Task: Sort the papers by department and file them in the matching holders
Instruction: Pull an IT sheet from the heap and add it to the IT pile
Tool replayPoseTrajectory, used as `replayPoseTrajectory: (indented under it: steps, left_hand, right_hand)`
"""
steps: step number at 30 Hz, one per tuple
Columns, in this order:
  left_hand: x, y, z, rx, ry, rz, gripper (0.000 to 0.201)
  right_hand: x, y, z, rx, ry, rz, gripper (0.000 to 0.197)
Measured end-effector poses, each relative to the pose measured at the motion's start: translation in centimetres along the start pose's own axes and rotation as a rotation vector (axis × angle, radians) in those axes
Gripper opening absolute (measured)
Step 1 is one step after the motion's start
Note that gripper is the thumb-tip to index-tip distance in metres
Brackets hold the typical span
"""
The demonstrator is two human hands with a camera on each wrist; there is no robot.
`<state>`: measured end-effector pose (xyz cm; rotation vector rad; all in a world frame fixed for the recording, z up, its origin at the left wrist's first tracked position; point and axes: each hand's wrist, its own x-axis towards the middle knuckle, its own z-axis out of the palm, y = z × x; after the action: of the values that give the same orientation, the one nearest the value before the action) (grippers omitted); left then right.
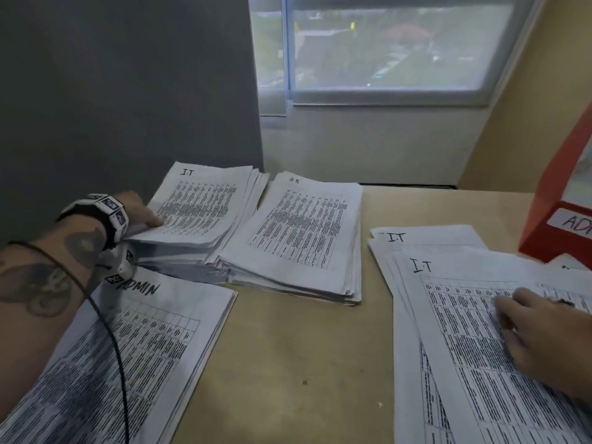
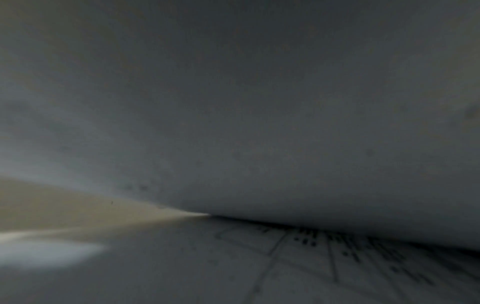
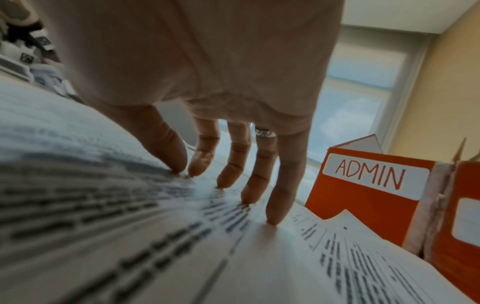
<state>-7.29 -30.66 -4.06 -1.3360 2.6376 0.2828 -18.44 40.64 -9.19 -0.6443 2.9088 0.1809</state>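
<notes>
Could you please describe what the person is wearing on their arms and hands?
The left hand has a black-and-white wrist band of square marker tiles, a thin black cable along the bare, tattooed forearm. The right hand wears a silver ring; no sleeves show.

Everything on the table [image 1: 288, 363] is plain matt printer paper: the IT stack [image 1: 205, 203] by the far edge, the ADMIN sheets [image 1: 134, 341] at the near left corner. The tabletop itself looks like smooth matt tan laminate. The orange ADMIN holder [image 3: 369, 197] looks like smooth card with a white paper label.
</notes>
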Motion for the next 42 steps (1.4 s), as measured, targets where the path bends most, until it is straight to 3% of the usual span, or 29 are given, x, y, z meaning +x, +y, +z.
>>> replayPoseTrajectory:
  steps: [4,9,11,14,18,20,24,26,29,32,35,39,42]
  left_hand:
    - [0.1,0.4,0.0,0.077,-0.036,0.002,0.056]
    - [1.3,0.1,0.0,0.109,-0.026,0.027,0.067]
    - [0.0,0.6,-1.2,0.092,0.058,0.036,0.066]
    - [-2.6,2.6,-4.5,0.030,0.314,0.079,0.062]
    - [-10.2,10.2,-8.6,-0.124,0.461,0.411,0.044]
    - [-15.4,15.1,-8.4,-0.167,0.411,0.607,0.034]
    - [-23.0,24.4,-2.9,-0.157,0.120,0.867,0.029]
    - [-25.4,28.9,1.3,-0.060,0.032,0.953,0.035]
    - [-27.1,34.1,6.8,0.169,-0.114,0.954,0.072]
    - [-27.8,36.3,9.2,0.279,-0.165,0.902,0.088]
    - [-28.5,36.7,9.7,0.258,-0.182,0.864,0.080]
    - [-28.3,36.1,9.8,0.036,-0.169,0.798,0.060]
    - [-27.7,35.2,9.9,-0.174,-0.176,0.754,0.049]
  right_hand:
    - [-0.2,-1.4,-0.4,-0.109,0.074,-0.026,0.031]
    - [-1.5,-4.0,-2.7,-0.181,0.058,0.003,0.013]
    - [-1.9,-4.7,-3.6,-0.165,0.024,-0.007,0.013]
    - [-2.5,-4.9,-4.7,-0.124,-0.026,-0.032,0.009]
    - [-2.2,-3.7,-6.9,-0.042,-0.139,-0.062,0.015]
    - [-0.9,-3.5,-8.2,-0.020,-0.154,-0.087,0.016]
    - [3.7,-4.0,-9.8,0.094,-0.090,-0.140,0.020]
    - [5.8,-4.3,-9.6,0.138,-0.100,-0.135,0.044]
    - [7.8,-4.8,-8.6,0.134,-0.190,-0.098,0.098]
    - [8.5,-4.5,-7.6,0.167,-0.200,-0.078,0.118]
    - [8.0,-4.2,-7.4,0.204,-0.176,-0.052,0.114]
    - [7.1,-4.0,-7.5,0.265,-0.095,-0.049,0.097]
    - [6.3,-3.6,-7.7,0.322,0.041,-0.070,0.069]
